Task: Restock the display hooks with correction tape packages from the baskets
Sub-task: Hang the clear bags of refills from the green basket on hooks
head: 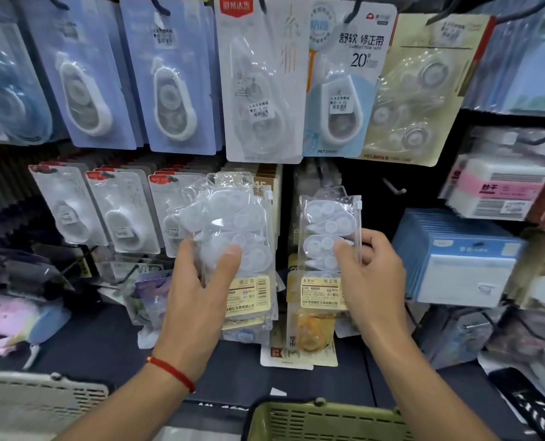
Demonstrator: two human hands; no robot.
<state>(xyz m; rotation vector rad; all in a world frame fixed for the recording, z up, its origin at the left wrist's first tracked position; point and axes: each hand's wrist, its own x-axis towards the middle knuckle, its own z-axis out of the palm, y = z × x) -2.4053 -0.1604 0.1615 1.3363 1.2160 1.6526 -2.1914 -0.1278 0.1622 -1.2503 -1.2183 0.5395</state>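
Note:
My left hand (198, 294) grips a stack of clear bags of white correction tapes (236, 224), held up in front of the lower row of hooks. My right hand (370, 281) pinches a single clear correction tape bag (327, 230) with a yellow label, upright just right of the stack. A bare black hook (393, 186) sticks out of the dark panel to the right of that bag. A green basket (322, 421) sits at the bottom centre and a grey basket (35, 405) at the bottom left.
Blue and white carded correction tapes (169, 78) hang along the top row, white carded ones (121, 211) on the lower left. Blue boxes (456, 259) and a pink-labelled pack (500, 189) stand at the right. Loose packages (300, 354) lie on the dark shelf below.

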